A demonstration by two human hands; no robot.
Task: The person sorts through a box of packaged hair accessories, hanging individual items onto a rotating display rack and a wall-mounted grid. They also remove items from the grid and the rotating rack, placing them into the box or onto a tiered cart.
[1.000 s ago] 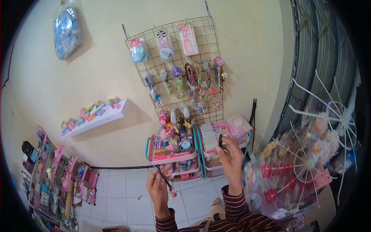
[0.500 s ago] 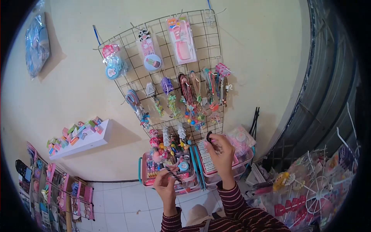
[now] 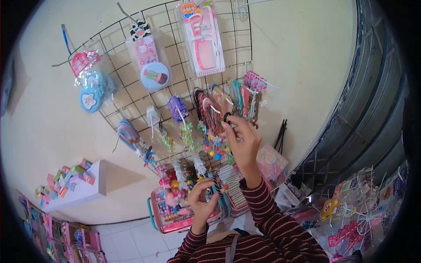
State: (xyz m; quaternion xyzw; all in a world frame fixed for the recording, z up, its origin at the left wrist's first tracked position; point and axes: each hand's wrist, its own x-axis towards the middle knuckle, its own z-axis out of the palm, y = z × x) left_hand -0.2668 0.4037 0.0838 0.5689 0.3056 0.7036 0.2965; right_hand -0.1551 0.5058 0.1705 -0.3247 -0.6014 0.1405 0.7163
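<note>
My right hand (image 3: pixel 244 139) is raised in front of the wire grid (image 3: pixel 173 33), its thumb and fingers pinched on a small black cord loop (image 3: pixel 226 117). That loop overlaps the hanging braided cords (image 3: pixel 209 115) behind it. Lower down, my left hand (image 3: pixel 202 201) pinches a dark twisted cord (image 3: pixel 217 186) between thumb and fingertips, above the pink basket (image 3: pixel 175 227). I cannot tell whether the two dark pieces are joined. Bead charms (image 3: pixel 215 153) dangle from the cords just left of my right hand.
Packaged toys such as a pink set (image 3: pixel 204 48) and a round blue case (image 3: pixel 91 98) hang higher on the grid. A white wall shelf (image 3: pixel 85 188) carries small boxes at left. Bagged goods on a rack (image 3: pixel 351 215) crowd the right, beside a dark metal shutter (image 3: pixel 364 109).
My right hand has risen with the black loop, from over the baskets to the hanging cords. The left hand has shifted slightly right with its cord. The view has moved closer to the grid.
</note>
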